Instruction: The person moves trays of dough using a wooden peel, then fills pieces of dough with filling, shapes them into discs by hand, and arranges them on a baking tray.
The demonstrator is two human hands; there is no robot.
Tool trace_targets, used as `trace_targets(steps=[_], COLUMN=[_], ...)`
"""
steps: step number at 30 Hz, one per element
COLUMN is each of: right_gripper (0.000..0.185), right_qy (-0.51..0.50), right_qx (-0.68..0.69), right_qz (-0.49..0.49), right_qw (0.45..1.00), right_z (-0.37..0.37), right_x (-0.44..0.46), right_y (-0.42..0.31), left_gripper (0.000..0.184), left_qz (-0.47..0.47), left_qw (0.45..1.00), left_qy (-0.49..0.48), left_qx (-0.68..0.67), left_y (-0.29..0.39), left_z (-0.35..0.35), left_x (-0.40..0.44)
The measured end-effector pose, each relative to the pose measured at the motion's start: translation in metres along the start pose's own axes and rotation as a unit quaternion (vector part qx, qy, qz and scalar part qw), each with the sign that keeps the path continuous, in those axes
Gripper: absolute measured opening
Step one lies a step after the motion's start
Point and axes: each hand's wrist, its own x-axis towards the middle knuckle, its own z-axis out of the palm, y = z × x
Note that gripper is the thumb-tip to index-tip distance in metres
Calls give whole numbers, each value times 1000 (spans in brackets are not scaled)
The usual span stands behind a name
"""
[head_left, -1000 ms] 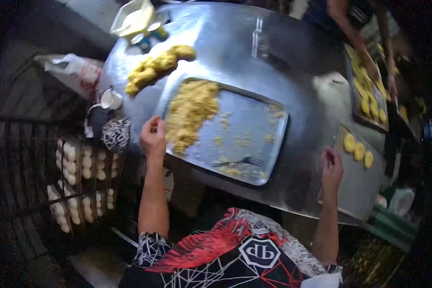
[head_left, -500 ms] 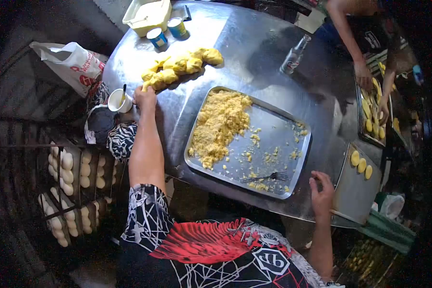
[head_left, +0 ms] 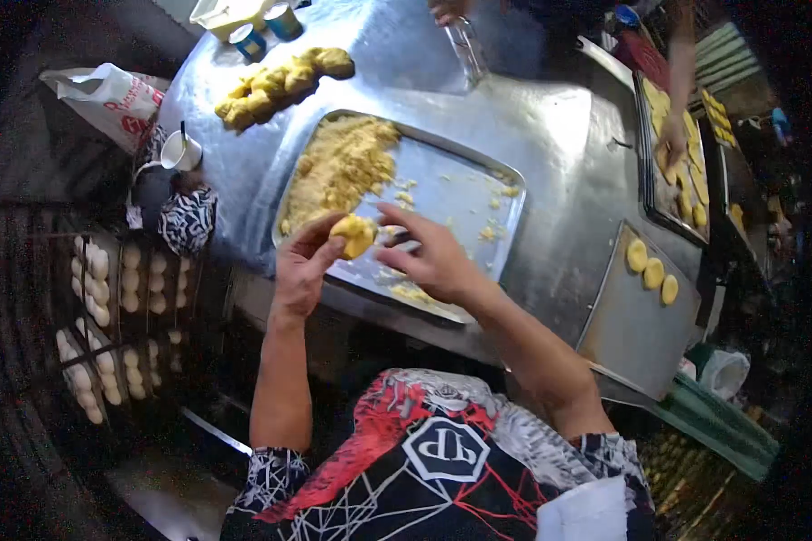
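My left hand [head_left: 307,264] holds a yellow dough piece [head_left: 354,236] between thumb and fingers, above the near left part of a metal tray [head_left: 517,203]. Just right of the dough, my right hand [head_left: 429,257] has its fingers apart and nothing between them. A heap of yellow crumbly filling [head_left: 341,167] fills the tray's left side, with crumbs scattered over the rest. Several yellow dough lumps [head_left: 284,86] lie in a row beyond the tray. On a flat sheet [head_left: 636,338] at the right sit three round yellow pieces [head_left: 652,273].
Another person's hand [head_left: 448,11] is at a glass bottle [head_left: 466,54]; their other hand [head_left: 672,144] is over a filled tray [head_left: 650,194]. A white cup [head_left: 181,151], blue cans [head_left: 247,41] and a plastic bag [head_left: 108,104] stand left. Racked dough balls [head_left: 90,279] are lower left.
My left hand has come back from the dough row with a piece. My right hand has moved left over the tray. The other person has one hand at the bottle.
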Motion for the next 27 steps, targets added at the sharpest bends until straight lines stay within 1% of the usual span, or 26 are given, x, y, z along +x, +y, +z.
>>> trace_targets(steps=[1,3,4,5,6,7,9,10,11,13,14,15,16,17,18,20,21,24,27], right_gripper=[49,44,41,30,28,26,24,24,24,27,28,32,30,28,27,24,22,20,19], right_qy=[-44,-43,-43,-29,-9,14,6,-23,-51,-109,-137,-176,-154,-47,61,132,163,138,144], right_qx=[17,26,30,82,115,149,180,179,177,130,105,96,29,-122,-270,-374,-422,-449,-443], right_qz=[-9,17,31,27,12,-1,18,49,81,123,146,135,73,36,-6,-93,-137,-107,-116], right_qw=[999,999,998,996,993,989,983,982,980,978,974,970,985,991,961,913,881,876,877], right_z=[4,6,7,6,10,16,18,15,13,1,-5,-9,-10,-10,-6,2,5,13,1], right_x=[5,0,-2,-7,-10,-13,-13,-11,-7,15,30,48,68,83,98,125,135,149,135], right_y=[2,12,15,18,22,26,29,27,25,30,32,37,41,46,42,42,44,55,70], left_gripper=[38,36,36,35,35,31,27,25,24,22,22,22,21,23,23,24,25,24,29], left_qz=[21,67,21,-25,-72,-53,20,55,62,75,69,62,55,14,18,23,55,67,13], left_qw=[999,993,995,995,993,994,987,977,963,923,916,909,903,937,954,980,982,972,985], left_qy=[31,98,92,85,76,95,130,145,154,169,178,187,196,191,175,141,125,108,116], left_qx=[-3,-6,-22,-39,-58,-21,92,147,213,338,353,366,379,292,241,137,134,200,128], left_y=[-4,-9,-11,-16,-22,-31,-42,-45,-47,-37,-36,-36,-36,-35,-41,-62,-62,-58,-50], left_z=[20,50,55,58,59,62,58,55,51,50,44,36,29,22,9,-18,-19,-26,-24], left_x=[-9,-23,-30,-37,-41,-43,-41,-38,-36,-27,-22,-16,-10,-7,-6,-12,-15,-12,-13])
